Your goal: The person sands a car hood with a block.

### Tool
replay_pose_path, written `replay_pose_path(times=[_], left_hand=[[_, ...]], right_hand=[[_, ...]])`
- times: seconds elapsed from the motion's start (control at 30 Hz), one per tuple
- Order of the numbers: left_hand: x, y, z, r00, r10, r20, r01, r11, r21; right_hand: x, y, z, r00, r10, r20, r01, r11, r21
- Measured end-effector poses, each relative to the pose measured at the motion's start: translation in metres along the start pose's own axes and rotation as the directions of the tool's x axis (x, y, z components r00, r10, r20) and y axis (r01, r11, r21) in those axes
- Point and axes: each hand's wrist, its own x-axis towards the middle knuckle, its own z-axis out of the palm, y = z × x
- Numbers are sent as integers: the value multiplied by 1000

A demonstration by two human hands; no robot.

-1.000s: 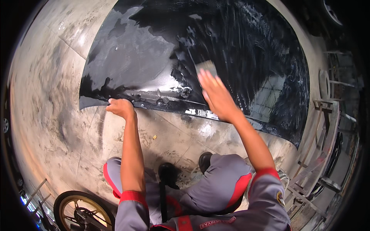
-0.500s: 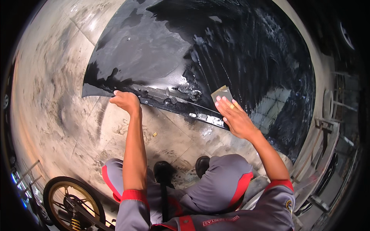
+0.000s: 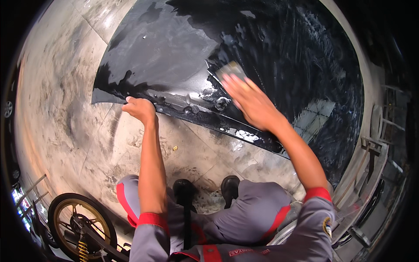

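Near the middle of the wet black panel [image 3: 174,56], a blurred greyish pad [image 3: 231,70] is held under the flat, outstretched right hand [image 3: 251,101]; toward its near left corner, the panel is gripped at the edge by the curled left hand [image 3: 142,108].

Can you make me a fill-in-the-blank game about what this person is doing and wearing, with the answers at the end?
1. Of the left hand and right hand, only the ____ one is on the pad.
2. The left hand is at the dark panel's near ____.
3. The sleeve cuffs are ____.
4. At lower left, the wheel rim is coloured ____.

Missing words: right; edge; red; gold.
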Motion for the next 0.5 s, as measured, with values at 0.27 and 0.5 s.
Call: replay_pose_path(times=[0.27, 0.5], left_hand=[[0, 2, 0, 1000, -12, -4, 12, 1000, -24], [-2, 8, -6, 999, -6, 46, 5, 1000, 15]], right_hand=[[-82, -11, -12, 919, 189, 346, -194, 981, -19], [11, 4, -10, 993, -42, 108, 31, 994, 105]])
